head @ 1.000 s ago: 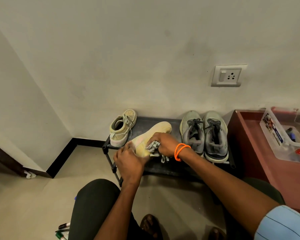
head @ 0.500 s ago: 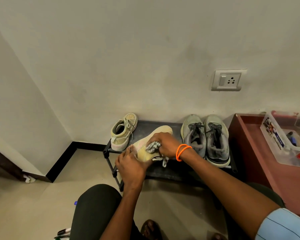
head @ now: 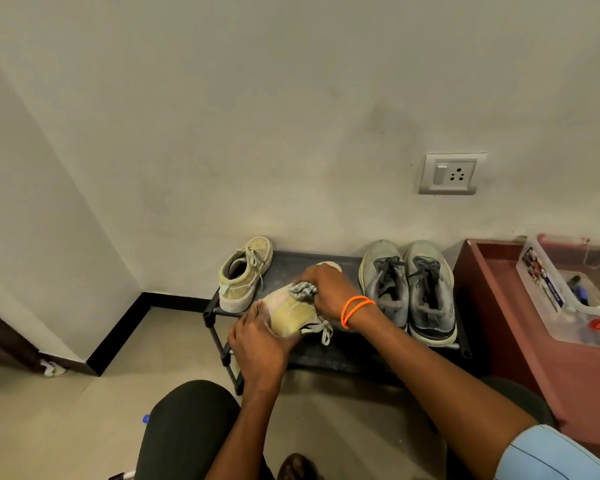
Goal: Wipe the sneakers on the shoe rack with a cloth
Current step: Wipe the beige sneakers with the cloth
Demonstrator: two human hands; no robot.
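Sneaker (head: 291,315), a beige one, is held tipped on its side above the front of the shoe rack (head: 343,355), its sole turned toward the left. The fingers of the left hand (head: 260,344) are curled round its heel end, so that the heel is hidden behind them. A bunched grey cloth (head: 302,289) is gripped in the curled fingers of the right hand (head: 329,292) and pressed against the upper part of the shoe; the toe is mostly covered by that hand, with only its pale tip seen beyond the knuckles. Loose laces (head: 321,329) are seen hanging below the shoe. Two orange bands (head: 355,310) are worn on the right wrist.

A second beige sneaker (head: 245,273) is stood upright at the rack's left end, near the wall. A pair of grey running shoes (head: 409,289) is set side by side at the right end, just beside the right wrist. A reddish-brown desk (head: 534,341) is placed to the right of the rack, with a clear plastic box (head: 568,289) on it. A wall socket (head: 451,173) is mounted above the grey pair.
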